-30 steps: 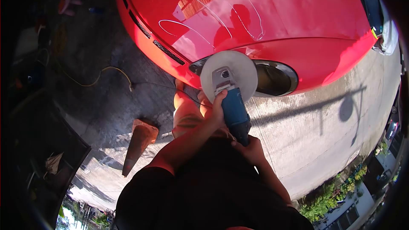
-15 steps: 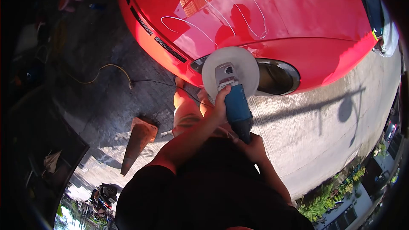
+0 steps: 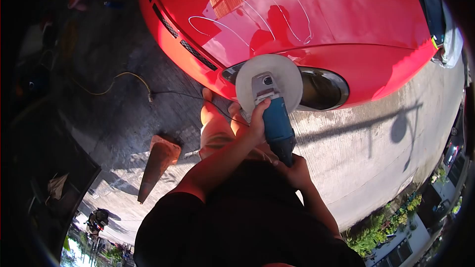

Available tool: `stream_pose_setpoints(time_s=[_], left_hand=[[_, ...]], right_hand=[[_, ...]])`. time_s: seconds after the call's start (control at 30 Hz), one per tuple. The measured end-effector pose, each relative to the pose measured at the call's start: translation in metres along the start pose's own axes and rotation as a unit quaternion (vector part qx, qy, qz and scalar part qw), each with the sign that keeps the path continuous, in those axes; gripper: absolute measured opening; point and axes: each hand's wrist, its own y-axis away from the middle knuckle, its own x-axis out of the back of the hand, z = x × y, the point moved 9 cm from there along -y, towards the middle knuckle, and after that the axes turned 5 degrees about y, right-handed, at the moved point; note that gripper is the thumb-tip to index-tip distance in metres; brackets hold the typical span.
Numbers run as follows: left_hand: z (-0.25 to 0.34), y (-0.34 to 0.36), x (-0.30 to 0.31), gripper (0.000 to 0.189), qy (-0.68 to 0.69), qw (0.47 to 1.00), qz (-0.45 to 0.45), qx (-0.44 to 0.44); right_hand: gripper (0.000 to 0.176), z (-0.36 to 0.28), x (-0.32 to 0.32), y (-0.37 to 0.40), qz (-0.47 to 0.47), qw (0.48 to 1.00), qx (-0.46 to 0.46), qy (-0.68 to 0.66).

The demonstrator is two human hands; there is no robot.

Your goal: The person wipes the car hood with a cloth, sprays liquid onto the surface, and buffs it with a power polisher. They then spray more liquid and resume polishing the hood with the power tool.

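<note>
A blue power polisher (image 3: 278, 121) with a round pale pad (image 3: 289, 76) is held in front of my body, the pad overlapping the headlight area of a red car (image 3: 366, 64). My left hand (image 3: 260, 114) is closed around the front of the tool body, near its metal head. Around the rear end of the tool, my right hand (image 3: 295, 170) is closed. White curved lines (image 3: 250, 10) run over the glossy red hood. Whether the pad touches the car cannot be made out.
An orange traffic cone (image 3: 159, 165) lies on the concrete at the left. A yellow cord (image 3: 129, 73) joins a dark cable (image 3: 185, 94) crossing the ground near my feet. A motorcycle (image 3: 97, 221) is at the lower left, and plants (image 3: 368, 240) line the lower right.
The motorcycle at the lower left appears farther left and smaller. The view has shifted slightly; my hands keep the same hold on the polisher.
</note>
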Motion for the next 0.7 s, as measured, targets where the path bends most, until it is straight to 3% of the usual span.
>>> stream_pose_setpoints(time_s=[0.17,0.23,0.37,0.4,0.5,0.53,0.63,0.7], left_hand=[[-0.024,-0.024,-0.061,0.05,-0.043,0.998,-0.052,0.011],[-0.022,-0.024,-0.063,0.049,-0.047,0.997,-0.055,0.011],[0.005,0.006,0.006,0.055,-0.012,0.998,0.061,-0.003],[0.009,0.015,0.024,0.056,0.017,0.996,0.091,0.003],[0.011,0.019,0.042,0.071,0.02,0.995,0.099,-0.022],[0.009,0.01,0.037,0.069,0.005,0.996,0.085,-0.038],[-0.018,-0.02,-0.015,0.067,-0.058,0.998,-0.004,-0.003],[-0.032,-0.024,-0.061,0.064,-0.048,0.998,-0.039,0.021]], right_hand=[[0.044,0.018,0.035,0.018,0.071,0.995,-0.033,-0.06],[0.043,0.021,0.029,0.011,0.049,0.997,-0.02,-0.063],[0.048,0.008,0.001,-0.003,-0.033,0.998,-0.009,-0.044],[0.053,0.003,-0.007,-0.009,-0.044,0.999,0.004,0.029],[0.056,-0.008,-0.011,-0.01,-0.043,0.998,0.048,-0.008],[0.054,-0.009,-0.006,-0.009,-0.019,0.998,0.066,0.011],[0.05,-0.004,0.029,0.018,-0.004,0.995,-0.05,-0.089],[0.045,0.006,0.048,0.024,0.048,0.996,-0.03,-0.073]])
